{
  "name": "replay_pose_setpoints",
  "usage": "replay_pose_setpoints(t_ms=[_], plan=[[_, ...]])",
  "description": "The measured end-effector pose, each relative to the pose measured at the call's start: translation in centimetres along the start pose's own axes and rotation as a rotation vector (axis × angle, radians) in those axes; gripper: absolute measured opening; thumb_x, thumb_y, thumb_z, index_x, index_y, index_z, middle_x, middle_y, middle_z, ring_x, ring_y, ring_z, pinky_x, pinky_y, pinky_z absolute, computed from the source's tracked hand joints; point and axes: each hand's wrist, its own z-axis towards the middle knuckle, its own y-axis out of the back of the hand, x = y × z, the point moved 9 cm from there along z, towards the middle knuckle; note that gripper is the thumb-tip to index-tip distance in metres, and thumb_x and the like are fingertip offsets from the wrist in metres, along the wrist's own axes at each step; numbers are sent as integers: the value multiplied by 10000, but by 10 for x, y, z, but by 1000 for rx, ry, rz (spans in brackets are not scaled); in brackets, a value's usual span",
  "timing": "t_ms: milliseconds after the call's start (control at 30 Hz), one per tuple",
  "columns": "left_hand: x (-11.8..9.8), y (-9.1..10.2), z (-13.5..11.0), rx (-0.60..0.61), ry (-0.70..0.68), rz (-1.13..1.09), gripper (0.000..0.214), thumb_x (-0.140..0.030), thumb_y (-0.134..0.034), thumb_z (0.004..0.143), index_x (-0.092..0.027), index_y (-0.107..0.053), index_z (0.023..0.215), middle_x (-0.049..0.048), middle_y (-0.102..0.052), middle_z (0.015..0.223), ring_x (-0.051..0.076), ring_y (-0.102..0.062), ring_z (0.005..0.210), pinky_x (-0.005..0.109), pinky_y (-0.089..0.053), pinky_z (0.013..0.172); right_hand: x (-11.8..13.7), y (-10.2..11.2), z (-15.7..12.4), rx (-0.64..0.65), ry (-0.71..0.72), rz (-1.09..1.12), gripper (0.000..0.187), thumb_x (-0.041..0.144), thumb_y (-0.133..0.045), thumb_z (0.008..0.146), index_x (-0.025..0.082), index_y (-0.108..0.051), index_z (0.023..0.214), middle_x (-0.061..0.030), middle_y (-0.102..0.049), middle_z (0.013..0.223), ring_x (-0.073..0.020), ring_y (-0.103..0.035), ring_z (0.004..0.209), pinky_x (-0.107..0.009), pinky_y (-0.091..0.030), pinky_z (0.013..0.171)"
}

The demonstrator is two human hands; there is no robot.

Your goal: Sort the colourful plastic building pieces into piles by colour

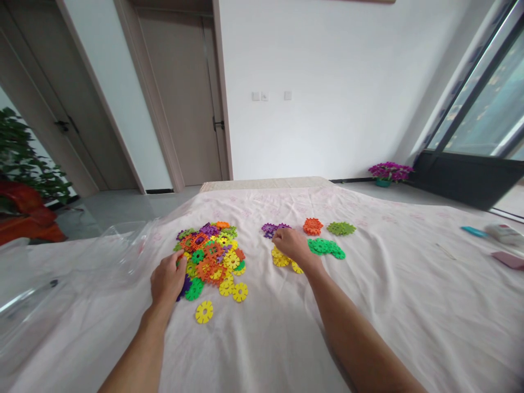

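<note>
Lying nearest to the person on the creased cloth, a loose yellow disc is sitting apart from the mixed pile of notched plastic pieces. The left hand is resting against the pile's left side, fingers curling inward; whether they are grasping a piece, I cannot tell. Clear plastic is spreading beyond that hand to the left; an outward elbow could be snagging it and tugging the cloth. Pieces in the pile are overlapping at angles, so a careless pull from underneath could be sending the upper ones sliding. Right of the pile, the yellow group is lying partly under the right hand, whose fingers are pointing down and hiding their tips; their grip I cannot confirm. One yellow piece is showing close by the wrist, where a low forearm could be dragging it out of place. The green group is fanning out just right of the wrist and is running the same risk. Farther back, the purple group, red-orange group and lime group are standing close enough together that a sideways brush could be mixing colours.
</note>
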Motion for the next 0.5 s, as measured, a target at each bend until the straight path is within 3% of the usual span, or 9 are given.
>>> replay_pose_setpoints(t_ms=[100, 167, 300, 400, 500], plan=[[0, 0, 0, -7, -3, 1, 495, -406, -349, 979, -194, -634, 1324, 128, -664, 1331, 287, -607, 1235, 416, -456, 1041, 2, 9, -2, -42, 11, -48, 289, 154, -509, 849, 194, -794, 874, -124, -772, 928, -248, -695, 919, -275, -429, 747], [0, 0, 0, -9, -4, 2, 493, -403, -349, 980, -195, -635, 1323, 127, -664, 1332, 284, -605, 1238, 415, -452, 1047, 13, 7, -4, -19, 90, 38, 292, 132, -532, 824, 204, -797, 922, -99, -776, 978, -223, -691, 941, -254, -432, 761], [0, 0, 0, -12, -13, 4, 502, -407, -345, 979, -189, -631, 1330, 131, -661, 1335, 284, -604, 1238, 416, -450, 1049, 57, -22, -21, 271, 345, 264, 265, 159, -587, 793, 217, -789, 955, -18, -777, 934, -159, -685, 825, -214, -419, 673], [0, 0, 0, -14, -23, 1, 505, -410, -343, 979, -189, -634, 1328, 135, -665, 1323, 289, -608, 1227, 421, -455, 1040, 85, -47, -41, 461, 443, 283, 194, 328, -702, 782, 229, -779, 930, 13, -758, 867, -141, -656, 743, -212, -386, 611], [-1, 1, -1, -16, -19, -1, 506, -417, -342, 980, -195, -636, 1326, 134, -667, 1319, 289, -609, 1224, 421, -450, 1045, 100, -68, -56, 532, 474, 218, 370, 480, -811, 684, 249, -757, 968, 28, -737, 886, -137, -624, 736, -214, -347, 582]])
